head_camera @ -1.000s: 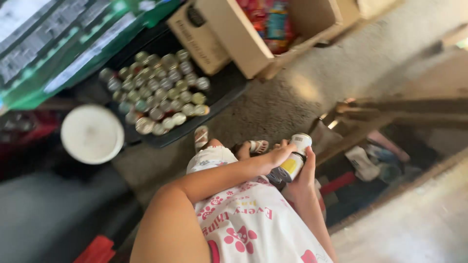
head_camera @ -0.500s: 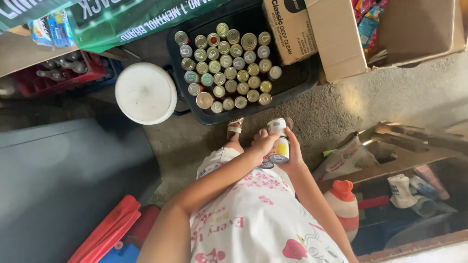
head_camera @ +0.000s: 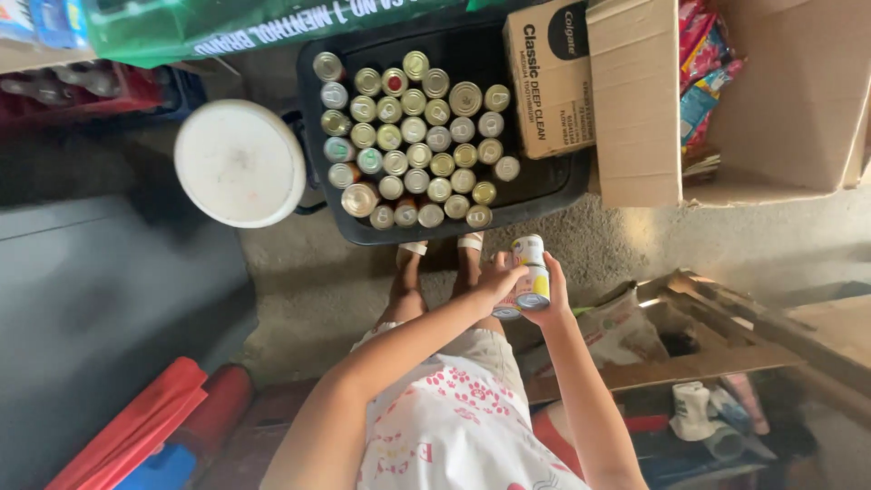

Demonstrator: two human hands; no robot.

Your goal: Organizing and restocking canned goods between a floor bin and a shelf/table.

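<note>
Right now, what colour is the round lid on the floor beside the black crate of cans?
The round lid is plain white; the head view shows it clearly.

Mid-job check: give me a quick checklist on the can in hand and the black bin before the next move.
1. Hold on the can: ok, left hand and right hand both wrap it.
2. Can upright: ok, its top faces up toward the camera.
3. Black bin in front of the person: ok, just beyond the feet.
4. Free space in the bin: ok, bare floor shows right of the packed cans.
5. Packed cans standing: ok, all show their tops.
6. Contents or seal of the held can: cannot tell.
</note>
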